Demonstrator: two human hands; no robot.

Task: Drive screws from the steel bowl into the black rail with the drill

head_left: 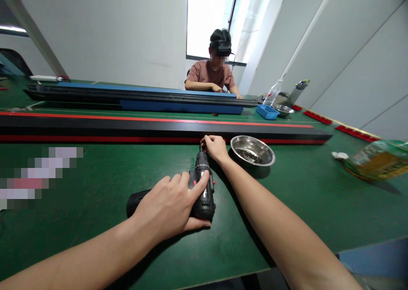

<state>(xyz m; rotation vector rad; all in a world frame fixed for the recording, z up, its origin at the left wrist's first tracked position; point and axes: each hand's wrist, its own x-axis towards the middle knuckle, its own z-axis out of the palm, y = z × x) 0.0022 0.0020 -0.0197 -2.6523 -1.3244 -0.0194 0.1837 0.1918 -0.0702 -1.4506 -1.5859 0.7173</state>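
My left hand [168, 196] is wrapped round a black cordless drill [204, 196], which lies on its side with the chuck pointing away from me. Its thumb rests along the top of the drill body. At the front of the drill, the fingers of my right hand [215, 147] are pinched at the end of the bit [201, 145]. Whatever they hold there is too small to make out. Just beyond them runs a long black beam with red edges [153, 126]. A steel bowl [269, 159] of small dark screws [248, 155] sits right of my right hand.
Another person [210, 73] sits across the green table [306, 188], behind a long black rail [143, 96] on blue supports. A blue basket [267, 112] and a second bowl stand at the back right. A bottle of yellow liquid [379, 160] lies at the right.
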